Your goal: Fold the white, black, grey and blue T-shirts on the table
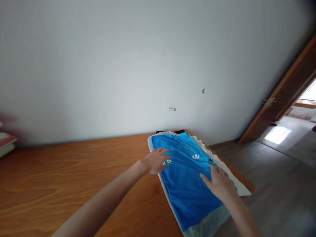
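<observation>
A blue garment (182, 177) with a white emblem and a small yellow mark lies spread out near the right end of the wooden table. White and grey cloth (209, 223) shows beneath it along its edges and at its near end. My left hand (158, 160) is at the garment's left edge, fingers spread. Over the right edge is my right hand (219, 181), its thumb and fingers apart. Neither hand holds anything. Whether the fingertips touch the fabric, I cannot tell.
The wooden table (74, 168) runs along a pale wall (111, 72). Books (7, 144) sit at the far left. Beyond the table's right edge are grey floor (269, 177) and a brown door (274, 102) standing open. A black item (182, 131) shows behind the garment.
</observation>
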